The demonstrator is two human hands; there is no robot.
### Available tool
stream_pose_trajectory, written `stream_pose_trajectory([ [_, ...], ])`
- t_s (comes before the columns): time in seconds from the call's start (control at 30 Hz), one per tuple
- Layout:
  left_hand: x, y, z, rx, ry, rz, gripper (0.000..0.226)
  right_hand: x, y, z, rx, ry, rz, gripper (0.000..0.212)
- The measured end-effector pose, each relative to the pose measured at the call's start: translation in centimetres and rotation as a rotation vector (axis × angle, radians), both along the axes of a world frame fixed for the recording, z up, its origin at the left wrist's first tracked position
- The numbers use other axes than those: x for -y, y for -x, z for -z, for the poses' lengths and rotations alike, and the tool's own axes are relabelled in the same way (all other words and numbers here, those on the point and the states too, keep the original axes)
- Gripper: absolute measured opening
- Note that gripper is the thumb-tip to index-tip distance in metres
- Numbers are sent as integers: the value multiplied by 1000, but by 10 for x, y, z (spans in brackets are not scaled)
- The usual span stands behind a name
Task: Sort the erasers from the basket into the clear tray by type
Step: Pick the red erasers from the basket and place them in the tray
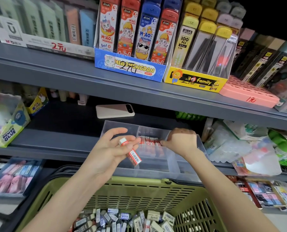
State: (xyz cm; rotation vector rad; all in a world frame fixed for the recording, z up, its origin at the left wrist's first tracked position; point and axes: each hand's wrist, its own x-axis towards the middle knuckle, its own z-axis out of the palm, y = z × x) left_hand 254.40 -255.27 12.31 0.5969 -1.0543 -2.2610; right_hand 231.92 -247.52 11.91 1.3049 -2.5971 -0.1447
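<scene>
Over clear plastic tray point(119, 126), L hand point(108, 149) pinches two red-sleeved erasers point(134, 157); R hand point(183, 141) grip unclear.

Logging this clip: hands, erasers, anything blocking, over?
Left hand holds two red-sleeved erasers above clear tray. Right hand at red eraser row inside tray, grip unclear. Basket below holds mixed erasers. Nothing blocking.

Blue display box point(131, 67), high above the fingers point(118, 131) of the left hand point(109, 149): "MIAOMENGDAN", "36PCS", hand-inked "2元".
Lead cases point(107, 29) in it: "M*AO MENGDAN", "bo!".
Yellow box point(194, 80), up and right of the fingers: "family", "36PCS".
Clear case point(184, 39) inside it: "100 PCS", "0.7mm".
Pink tray point(249, 96), further right: "1元".
Glue box point(8, 131), far left of the fingers: "POWER GLUE".
White box point(55, 46), upper left: red "2元".
</scene>
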Motion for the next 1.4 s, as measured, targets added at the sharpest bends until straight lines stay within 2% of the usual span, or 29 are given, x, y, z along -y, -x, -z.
stream_pose_trajectory([
  [0.13, -3, 8, -1, 38, 47, 16, 38, -10, 0, -5, 47, -29, -6, 46],
  [0.23, -4, 18, -1, 25, 17, 25, 36, -32, -7, -12, 155, 129, -16, 39],
  [0.3, -7, 29, -4, -5, -1, 39, 35, -46, -19, -20, 404, 343, -52, 34],
  [0.37, -12, 43, -9, -40, -12, 63, 35, -54, -36, -31, 784, 534, -115, 24],
  [0.43, -18, 58, -15, -73, -9, 105, 35, -56, -52, -40, 1142, 630, -178, 11],
  [0.47, -21, 65, -17, -84, 0, 130, 34, -57, -55, -42, 1262, 657, -182, 4],
  [0.6, -25, 83, -18, -93, 97, 225, 31, -61, -52, -44, 1401, 690, -171, 18],
  [0.7, -16, 87, -15, -28, 309, 334, 37, -66, -39, -43, 1484, 705, -145, 19],
  [0.73, -11, 88, -13, 49, 432, 347, 35, -67, -33, -42, 1497, 729, -115, 21],
  [0.8, 3, 90, -9, 269, 815, 312, 21, -68, -17, -42, 1472, 789, -53, 29],
  [0.87, 17, 92, 0, 504, 1296, 298, 20, -66, -3, -39, 1357, 779, -58, 42],
  [0.93, 28, 96, 7, 573, 1615, 402, 23, -60, 8, -32, 1194, 725, -83, 49],
  [1.03, 39, 107, 15, 584, 1784, 670, 33, -48, 15, -18, 1053, 692, -67, 41],
  [1.17, 45, 116, 18, 667, 1822, 911, 54, -31, 19, -5, 1079, 750, -22, 33],
  [1.27, 47, 116, 17, 669, 1899, 938, 62, -19, 21, -1, 1032, 782, 41, 31],
  [1.4, 49, 114, 16, 623, 1970, 896, 53, -8, 17, 1, 722, 548, 36, 35],
])
